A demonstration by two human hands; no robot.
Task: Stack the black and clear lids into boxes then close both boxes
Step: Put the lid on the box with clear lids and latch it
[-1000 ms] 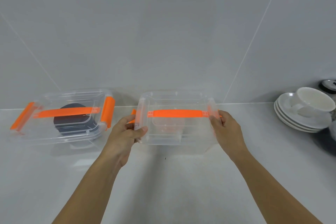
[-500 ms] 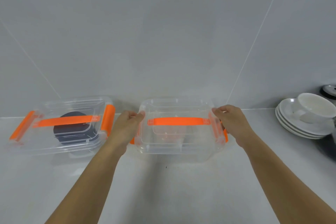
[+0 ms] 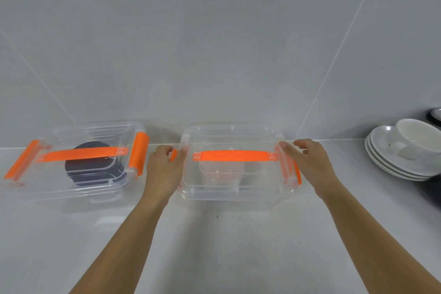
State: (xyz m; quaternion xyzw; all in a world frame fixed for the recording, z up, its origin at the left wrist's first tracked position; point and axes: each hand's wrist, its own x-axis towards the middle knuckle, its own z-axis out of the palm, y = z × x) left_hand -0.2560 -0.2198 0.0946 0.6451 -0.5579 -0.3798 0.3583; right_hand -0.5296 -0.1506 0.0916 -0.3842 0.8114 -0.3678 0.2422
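Two clear boxes with orange handles and latches stand on the white counter by the wall, both with their covers on. The left box (image 3: pixel 71 184) holds a stack of black lids (image 3: pixel 93 167). In the right box (image 3: pixel 233 188) lies a stack of clear lids (image 3: pixel 222 169). My left hand (image 3: pixel 164 169) is at that box's left end, fingers curled on its orange latch (image 3: pixel 174 155). My right hand (image 3: pixel 310 162) rests at the right end with fingers spread on the cover's edge, above the right latch (image 3: pixel 297 172).
A stack of white saucers with a cup (image 3: pixel 405 150) on top sits at the right by the wall. A dark surface (image 3: pixel 429 196) lies in front of it. The tiled wall runs close behind both boxes.
The right box went from being held at its sides to standing on the counter. Both hands slid up to its end latches, and the right latch now hangs down along the side.
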